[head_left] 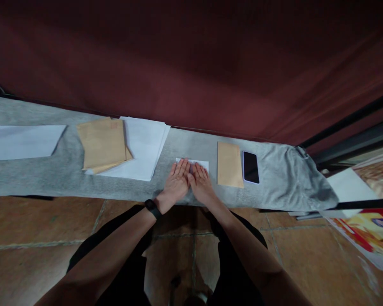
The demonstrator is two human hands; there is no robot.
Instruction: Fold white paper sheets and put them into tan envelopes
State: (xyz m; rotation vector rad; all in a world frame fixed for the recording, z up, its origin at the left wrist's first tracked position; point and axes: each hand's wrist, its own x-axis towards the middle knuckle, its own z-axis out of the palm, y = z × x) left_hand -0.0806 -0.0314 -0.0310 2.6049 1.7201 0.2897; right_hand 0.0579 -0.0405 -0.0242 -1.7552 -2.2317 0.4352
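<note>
A small white piece of paper [204, 163], which looks folded, lies on the grey cloth with both my hands flat on top of it. My left hand [178, 177] covers its left part, fingers stretched out and pointing away from me. Beside it, my right hand [201, 182] presses on the right part with straight fingers, its thumb against the left hand. Most of the paper is hidden under the hands. To the right lies a single brown envelope [230, 165]. On the left, several brown envelopes [104, 143] rest on a stack of white sheets [143, 146].
A phone [251, 167] with a dark screen lies right of the single envelope. More white paper [22, 141] is at the far left. The narrow surface is covered by a grey cloth [194, 144], with a dark red fabric [191, 72] behind. Printed packaging [373, 233] sits lower right.
</note>
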